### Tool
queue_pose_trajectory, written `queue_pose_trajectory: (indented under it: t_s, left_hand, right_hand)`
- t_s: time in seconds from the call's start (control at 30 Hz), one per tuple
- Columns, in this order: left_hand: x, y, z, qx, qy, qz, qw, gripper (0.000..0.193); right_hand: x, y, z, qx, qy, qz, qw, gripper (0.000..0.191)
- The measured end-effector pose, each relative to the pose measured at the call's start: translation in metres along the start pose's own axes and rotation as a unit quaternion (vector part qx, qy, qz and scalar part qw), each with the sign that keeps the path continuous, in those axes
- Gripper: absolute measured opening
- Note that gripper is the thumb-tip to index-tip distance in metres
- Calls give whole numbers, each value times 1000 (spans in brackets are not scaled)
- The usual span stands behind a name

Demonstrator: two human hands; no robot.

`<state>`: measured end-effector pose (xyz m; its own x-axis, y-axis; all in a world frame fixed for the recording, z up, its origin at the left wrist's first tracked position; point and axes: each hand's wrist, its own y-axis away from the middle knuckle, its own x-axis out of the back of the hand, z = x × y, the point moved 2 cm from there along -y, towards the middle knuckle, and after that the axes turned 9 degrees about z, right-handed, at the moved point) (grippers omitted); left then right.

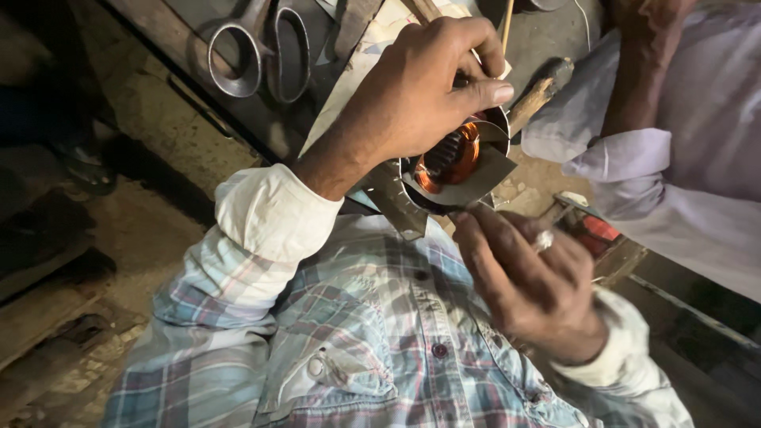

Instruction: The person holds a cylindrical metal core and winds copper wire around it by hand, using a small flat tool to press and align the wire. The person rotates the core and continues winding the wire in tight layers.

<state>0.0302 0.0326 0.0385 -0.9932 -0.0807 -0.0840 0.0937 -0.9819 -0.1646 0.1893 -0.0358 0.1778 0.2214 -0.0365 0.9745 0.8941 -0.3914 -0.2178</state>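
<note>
1. The left hand [420, 87] reaches in from the lower left, its checked sleeve rolled to the forearm, wrist bent so the knuckles face the camera.
2. Its fingers curl over the top of the coil [452, 158], thumb stretched flat along the rim; the grip is closed around the piece.
3. The right hand [527, 277] comes up from below, blurred, a ring on one finger, fingertips pressed together at the lower edge of the coil. Whether they pinch a wire or the metal edge I cannot tell.
4. The coil is a round winding of copper-orange wire set in a grey metal shell, with a flat metal strip [394, 198] jutting down to the left.
5. It sits between both hands, just above the shirt front.
6. Scissors [258, 51] lie on the bench behind.
7. Another person's pale sleeve [634, 158] is at the right.
</note>
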Motion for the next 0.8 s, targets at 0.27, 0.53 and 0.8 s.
queue_pose_trajectory:
  t_s: [0.27,0.53,0.8]
  left_hand:
    - [2,-2,1,-24,6,-10,1000,22]
    - [2,-3,-3,-44,-2,-5,999,23]
    - [1,-4,-4,-39,-3,-2,999,27]
  right_hand:
    - [-7,17,-6,-93,-34,99,990,23]
    - [39,22,42,-175,-79,-2,981,23]
    - [29,-10,62,-6,-127,-117,985,17]
